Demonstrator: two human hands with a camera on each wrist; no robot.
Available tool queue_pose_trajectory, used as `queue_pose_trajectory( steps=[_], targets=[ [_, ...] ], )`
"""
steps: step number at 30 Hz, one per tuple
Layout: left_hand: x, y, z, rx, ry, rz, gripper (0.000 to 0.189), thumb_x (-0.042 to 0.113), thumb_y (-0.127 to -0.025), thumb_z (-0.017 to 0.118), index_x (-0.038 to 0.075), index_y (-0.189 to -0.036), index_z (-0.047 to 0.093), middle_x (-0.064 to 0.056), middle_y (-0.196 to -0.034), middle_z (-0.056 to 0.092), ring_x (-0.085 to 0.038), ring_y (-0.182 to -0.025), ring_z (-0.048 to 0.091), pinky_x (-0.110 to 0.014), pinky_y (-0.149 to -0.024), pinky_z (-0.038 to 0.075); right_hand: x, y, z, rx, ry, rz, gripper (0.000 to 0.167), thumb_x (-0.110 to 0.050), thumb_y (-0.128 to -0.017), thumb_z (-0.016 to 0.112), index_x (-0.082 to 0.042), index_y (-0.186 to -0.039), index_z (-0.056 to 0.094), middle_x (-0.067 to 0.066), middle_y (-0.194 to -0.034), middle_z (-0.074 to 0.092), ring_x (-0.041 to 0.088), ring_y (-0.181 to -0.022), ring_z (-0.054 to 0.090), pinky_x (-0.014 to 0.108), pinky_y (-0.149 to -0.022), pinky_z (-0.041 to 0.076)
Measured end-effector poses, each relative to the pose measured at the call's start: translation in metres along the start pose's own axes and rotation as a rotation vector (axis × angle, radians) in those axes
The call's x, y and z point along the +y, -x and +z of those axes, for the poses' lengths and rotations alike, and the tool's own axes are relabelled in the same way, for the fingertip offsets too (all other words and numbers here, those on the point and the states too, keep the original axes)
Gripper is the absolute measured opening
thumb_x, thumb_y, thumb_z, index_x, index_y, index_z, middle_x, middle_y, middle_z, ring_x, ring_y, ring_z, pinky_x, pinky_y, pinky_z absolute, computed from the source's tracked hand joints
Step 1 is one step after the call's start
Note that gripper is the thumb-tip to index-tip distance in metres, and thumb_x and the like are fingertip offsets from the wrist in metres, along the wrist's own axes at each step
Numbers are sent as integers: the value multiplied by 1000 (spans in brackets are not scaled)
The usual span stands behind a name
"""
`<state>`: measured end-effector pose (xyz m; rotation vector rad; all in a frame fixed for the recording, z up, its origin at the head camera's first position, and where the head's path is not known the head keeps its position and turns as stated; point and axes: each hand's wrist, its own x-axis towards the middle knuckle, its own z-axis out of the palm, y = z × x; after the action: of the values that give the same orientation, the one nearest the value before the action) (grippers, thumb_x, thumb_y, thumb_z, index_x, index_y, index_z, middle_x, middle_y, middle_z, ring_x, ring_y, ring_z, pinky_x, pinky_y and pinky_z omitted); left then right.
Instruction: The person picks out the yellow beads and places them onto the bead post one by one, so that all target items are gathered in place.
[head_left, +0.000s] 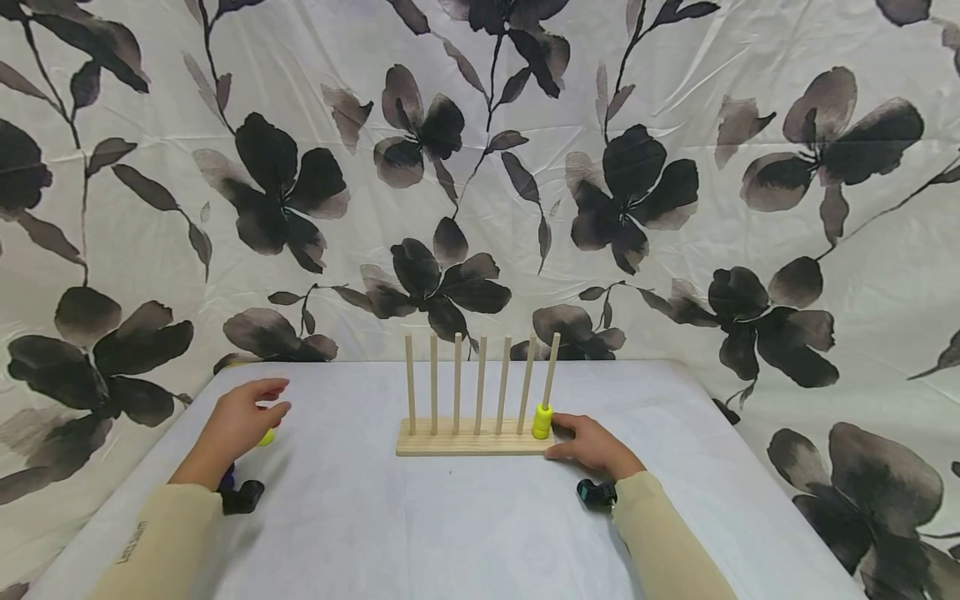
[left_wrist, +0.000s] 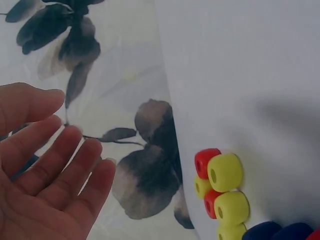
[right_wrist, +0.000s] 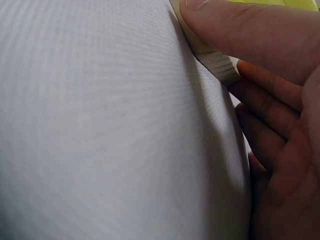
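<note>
Beige sleeves (head_left: 161,542); left hand (head_left: 236,422) spread; right hand (head_left: 592,445) pinching pale, seven-peg wooden rack (head_left: 472,447); yellow beads (head_left: 542,423) stacked on rightmost peg (head_left: 552,371)

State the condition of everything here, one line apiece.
Wooden base: flat on the table.
Rightmost peg: threaded with yellow beads.
Yellow beads: stacked at its foot.
Other six pegs: bare.
Loose beads: grouped on the table, unthreaded.
Left hand: fingers loosely extended, holding nothing.
Right hand: gripping the wooden base's right end.
Patterned cloth: hanging, creased.
</note>
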<state>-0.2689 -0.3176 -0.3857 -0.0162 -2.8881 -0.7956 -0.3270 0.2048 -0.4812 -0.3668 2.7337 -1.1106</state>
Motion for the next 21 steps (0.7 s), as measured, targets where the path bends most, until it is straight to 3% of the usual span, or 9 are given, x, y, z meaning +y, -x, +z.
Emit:
queue_pose_trajectory(
  steps=[14,21],
  targets=[
    [-21,-1,5,-31,-45,-24,51,19,-93,61,-7,-134,48,-33,-128,54,-50,-116,50,-63,-96,44,2,-1,0,-3,6,-6,77,-36,-76,81,-15,-143,49,10,-149,46,34,-142,36,56,-115,29],
    [-29,-3,7,-74,-68,-79,53,20,-92,63,-7,-135,47,-35,-131,50,-53,-119,45,-66,-99,39,3,-1,0,-6,1,-4,77,-37,-75,82,-16,-143,50,9,-149,47,33,-142,36,55,-116,28]
  ],
)
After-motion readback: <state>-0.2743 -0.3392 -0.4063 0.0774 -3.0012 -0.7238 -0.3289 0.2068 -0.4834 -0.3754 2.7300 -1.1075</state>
